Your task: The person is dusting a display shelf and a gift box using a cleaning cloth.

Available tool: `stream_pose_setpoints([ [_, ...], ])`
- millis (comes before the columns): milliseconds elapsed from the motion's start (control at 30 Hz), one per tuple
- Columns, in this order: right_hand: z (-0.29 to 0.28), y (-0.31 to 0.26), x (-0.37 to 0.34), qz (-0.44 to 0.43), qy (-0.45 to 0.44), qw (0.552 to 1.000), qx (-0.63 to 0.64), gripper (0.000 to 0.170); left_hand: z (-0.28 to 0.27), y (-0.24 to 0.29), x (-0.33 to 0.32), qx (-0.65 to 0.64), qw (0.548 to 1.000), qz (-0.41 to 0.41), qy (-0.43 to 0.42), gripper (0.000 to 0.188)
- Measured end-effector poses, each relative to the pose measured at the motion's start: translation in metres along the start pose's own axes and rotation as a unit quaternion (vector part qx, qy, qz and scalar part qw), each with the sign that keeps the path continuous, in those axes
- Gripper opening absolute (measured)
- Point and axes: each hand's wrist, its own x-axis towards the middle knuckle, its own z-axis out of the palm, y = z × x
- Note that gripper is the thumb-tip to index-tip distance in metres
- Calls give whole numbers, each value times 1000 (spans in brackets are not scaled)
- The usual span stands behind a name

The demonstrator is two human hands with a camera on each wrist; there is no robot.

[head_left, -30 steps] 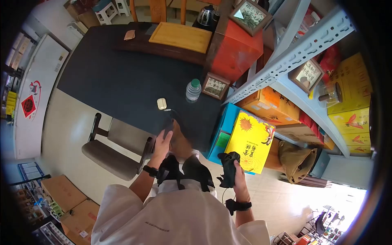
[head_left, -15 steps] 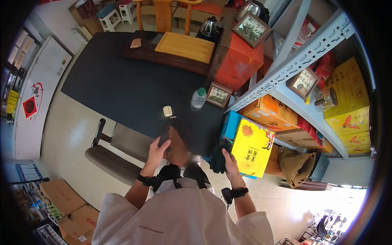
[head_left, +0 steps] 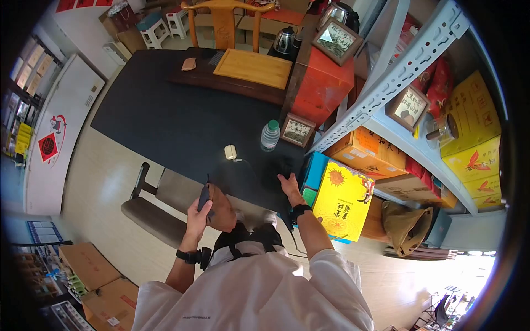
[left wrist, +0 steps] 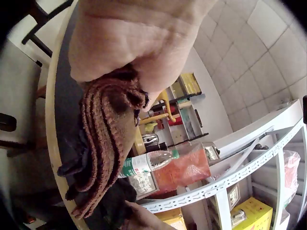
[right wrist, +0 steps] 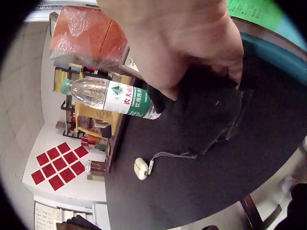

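My left hand (head_left: 197, 216) grips a folded brown cloth (head_left: 221, 209) with a dark edge, held at the table's near edge. Up close in the left wrist view, the brown cloth (left wrist: 108, 129) shows thick, towel-like folds hanging from the fingers. Over the table's right part, my right hand (head_left: 290, 188) holds a bunched black cloth (right wrist: 206, 112) low at the dark tabletop, its fingertips partly hidden. A cream earbud case (head_left: 230, 152) with a grey cord (right wrist: 172, 155) lies to the left of that hand. A water bottle (head_left: 270, 136) with a green cap stands just beyond it.
Right of the black table (head_left: 143, 110) are a yellow box (head_left: 342, 198) and a metal shelf (head_left: 386, 83). Picture frames (head_left: 297, 130), a red box (head_left: 323, 91) and a wooden tray (head_left: 254, 67) occupy the far side. A chair (head_left: 157, 212) stands at the near left.
My right hand has carried the black cloth from beside the yellow box forward onto the table's right part. My left hand has drawn the brown cloth slightly left and back toward the body.
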Motion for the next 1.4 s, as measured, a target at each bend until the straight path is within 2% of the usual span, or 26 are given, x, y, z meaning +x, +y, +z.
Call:
stream_pose_setpoints([
  [133,14,7,1,-17,38,998,39,82,1,3,-1,11,1000,-18,-2,25],
  [233,40,1,-5,-3,236,966,-106,84,4,1,2,24,1000,-9,-8,26],
  [333,36,-4,-23,-219,380,892,-108,82,9,4,3,52,999,11,-13,27],
  [367,33,-5,-33,-213,220,952,-10,79,11,-1,7,58,998,27,-17,27],
  [400,28,-9,-47,-200,50,975,89,76,16,-1,9,62,997,43,-22,28],
  [433,22,-13,-61,-180,-121,959,183,72,22,-1,10,93,994,38,-36,31],
  [500,-1,-58,-124,-51,-313,914,253,63,44,8,6,154,986,27,-64,36],
  [600,8,-68,-163,-21,-317,844,432,60,83,11,-4,326,918,158,-162,45],
  [633,14,-58,-153,-33,-338,829,444,55,93,16,-7,328,913,151,-189,46],
  [700,6,-56,-149,32,-337,799,497,51,110,28,-13,333,901,136,-244,49],
  [733,3,-57,-147,65,-336,781,523,49,112,31,-15,335,900,137,-243,49],
  [800,-3,-59,-149,56,-339,778,526,45,115,33,-19,338,899,138,-240,49],
  [967,0,-54,-151,30,-335,776,534,41,102,12,-13,203,949,2,-241,52],
  [1067,13,-44,-144,-33,-355,755,550,50,91,4,-9,152,963,-45,-220,49],
  [1100,13,-43,-144,-24,-369,749,550,50,85,-2,-6,143,965,-57,-211,48],
  [1233,8,-49,-154,6,-396,725,563,46,69,-12,2,95,972,-64,-207,44],
  [1300,3,-56,-161,22,-418,700,579,46,72,-1,-4,65,981,-57,-176,43],
  [1367,-1,-60,-164,45,-463,658,592,49,75,18,-11,12,980,-61,-189,42],
  [1400,-3,-62,-166,50,-451,669,589,49,75,26,-12,-15,979,-62,-195,42],
])
